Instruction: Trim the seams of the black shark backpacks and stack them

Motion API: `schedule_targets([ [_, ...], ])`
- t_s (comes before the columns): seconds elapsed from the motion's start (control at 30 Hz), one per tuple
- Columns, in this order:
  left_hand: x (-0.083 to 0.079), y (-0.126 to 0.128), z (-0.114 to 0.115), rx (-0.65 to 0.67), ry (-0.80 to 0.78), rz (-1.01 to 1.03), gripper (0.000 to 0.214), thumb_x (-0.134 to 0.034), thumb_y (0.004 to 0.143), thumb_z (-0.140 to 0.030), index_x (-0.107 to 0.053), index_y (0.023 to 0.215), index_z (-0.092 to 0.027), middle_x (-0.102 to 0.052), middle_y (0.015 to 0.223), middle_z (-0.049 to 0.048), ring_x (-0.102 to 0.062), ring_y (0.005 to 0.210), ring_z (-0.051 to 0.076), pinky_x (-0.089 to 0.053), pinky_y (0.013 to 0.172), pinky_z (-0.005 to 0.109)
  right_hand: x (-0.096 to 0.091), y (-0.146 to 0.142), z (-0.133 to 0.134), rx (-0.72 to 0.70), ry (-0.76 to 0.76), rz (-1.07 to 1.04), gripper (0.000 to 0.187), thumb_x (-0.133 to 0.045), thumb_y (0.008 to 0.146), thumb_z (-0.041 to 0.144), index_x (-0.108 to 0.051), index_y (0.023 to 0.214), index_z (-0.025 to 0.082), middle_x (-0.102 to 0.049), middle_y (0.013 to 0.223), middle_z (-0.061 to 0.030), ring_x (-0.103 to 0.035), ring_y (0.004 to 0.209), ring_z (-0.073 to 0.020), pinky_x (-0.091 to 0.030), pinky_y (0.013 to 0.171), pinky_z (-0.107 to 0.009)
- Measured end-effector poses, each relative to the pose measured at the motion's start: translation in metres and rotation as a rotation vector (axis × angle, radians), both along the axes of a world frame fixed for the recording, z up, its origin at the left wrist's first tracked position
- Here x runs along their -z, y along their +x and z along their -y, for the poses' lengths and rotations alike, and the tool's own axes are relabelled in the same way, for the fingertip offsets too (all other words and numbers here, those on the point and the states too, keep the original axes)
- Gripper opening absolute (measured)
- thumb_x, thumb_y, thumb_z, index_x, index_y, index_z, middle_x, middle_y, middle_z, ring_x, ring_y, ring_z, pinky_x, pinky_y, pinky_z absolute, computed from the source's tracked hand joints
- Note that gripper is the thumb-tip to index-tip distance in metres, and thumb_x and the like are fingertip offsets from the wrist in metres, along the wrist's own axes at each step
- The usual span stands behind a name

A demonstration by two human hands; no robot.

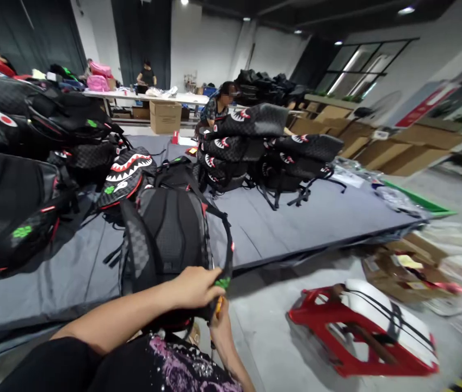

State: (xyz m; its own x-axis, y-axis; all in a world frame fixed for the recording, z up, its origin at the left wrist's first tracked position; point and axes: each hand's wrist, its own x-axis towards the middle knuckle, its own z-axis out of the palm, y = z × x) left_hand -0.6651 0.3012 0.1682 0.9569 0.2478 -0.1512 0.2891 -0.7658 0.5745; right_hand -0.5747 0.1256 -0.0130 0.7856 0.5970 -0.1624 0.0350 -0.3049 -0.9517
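Note:
A black and grey checkered backpack lies back-side up on the grey table, its lower end hanging toward me. My left hand is closed on that lower edge, pinching a shoulder strap by a small green tag. Just below it, my right hand is closed round a thin yellow-orange tool I cannot name, its tip up by the tag. Both forearms reach in from the bottom of the view.
Shark-mouth backpacks are piled at the left and stacked in the middle of the table. A red stool lies tipped on the floor at right, cardboard boxes beyond. Other people work at the far tables.

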Motion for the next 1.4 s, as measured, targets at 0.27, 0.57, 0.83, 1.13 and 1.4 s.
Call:
schedule_targets([
  [0.27, 0.088, 0.059, -0.024, -0.391, -0.041, -0.153, 0.059, -0.062, 0.09, -0.033, -0.048, 0.145, -0.018, -0.062, 0.137, 0.0199, -0.057, 0.131, 0.035, -0.045, 0.107, 0.048, -0.059, 0.151, 0.087, 0.314, -0.107, -0.055, 0.066, -0.055, 0.075, 0.081, -0.048, 0.103, 0.023, -0.071, 0.078, -0.0033, -0.072, 0.073, -0.0246, -0.055, 0.053, -0.032],
  [0.57, 0.063, 0.101, 0.021, -0.773, -0.997, 0.612, 0.077, -0.031, 0.097, -0.066, -0.033, 0.149, -0.009, -0.073, 0.094, 0.0145, -0.069, 0.073, 0.019, -0.057, 0.076, 0.038, -0.081, 0.078, -0.018, -0.538, 0.03, -0.125, 0.065, -0.041, 0.089, 0.076, -0.06, 0.12, 0.021, -0.073, 0.1, -0.0075, -0.069, 0.093, -0.0239, -0.055, 0.085, -0.036],
  [0.83, 0.108, 0.011, -0.043, -1.124, -0.176, 0.321, 0.089, -0.074, 0.083, -0.033, -0.028, 0.157, -0.014, -0.008, 0.168, 0.0206, -0.007, 0.156, 0.04, -0.016, 0.124, 0.059, -0.121, 0.17, -0.111, -0.672, -0.222, 0.122, 0.061, -0.039, 0.087, 0.079, -0.06, 0.096, 0.022, -0.065, 0.073, -0.0023, -0.063, 0.065, -0.02, -0.053, 0.068, -0.034],
  [1.13, 0.173, -0.009, -0.067, -1.17, -0.568, 0.298, 0.059, -0.051, 0.099, -0.034, -0.036, 0.154, -0.02, -0.026, 0.165, 0.0158, -0.034, 0.15, 0.032, -0.032, 0.121, 0.051, -0.156, 0.185, -0.236, -0.781, -0.699, 0.513, 0.039, -0.036, 0.099, 0.051, -0.059, 0.085, 0.022, -0.059, 0.054, 0.0009, -0.056, 0.046, -0.0162, -0.041, 0.051, -0.026],
  [1.4, 0.19, -0.046, -0.098, -1.12, -1.259, 0.249, 0.08, -0.012, 0.1, -0.064, -0.068, 0.09, -0.008, -0.076, 0.092, 0.0245, -0.076, 0.08, 0.024, -0.062, 0.07, 0.031, -0.161, 0.161, -0.24, -1.081, -0.797, 0.381, 0.046, -0.041, 0.095, 0.06, -0.055, 0.073, 0.022, -0.055, 0.047, 0.0024, -0.048, 0.038, -0.0125, -0.037, 0.045, -0.024],
])
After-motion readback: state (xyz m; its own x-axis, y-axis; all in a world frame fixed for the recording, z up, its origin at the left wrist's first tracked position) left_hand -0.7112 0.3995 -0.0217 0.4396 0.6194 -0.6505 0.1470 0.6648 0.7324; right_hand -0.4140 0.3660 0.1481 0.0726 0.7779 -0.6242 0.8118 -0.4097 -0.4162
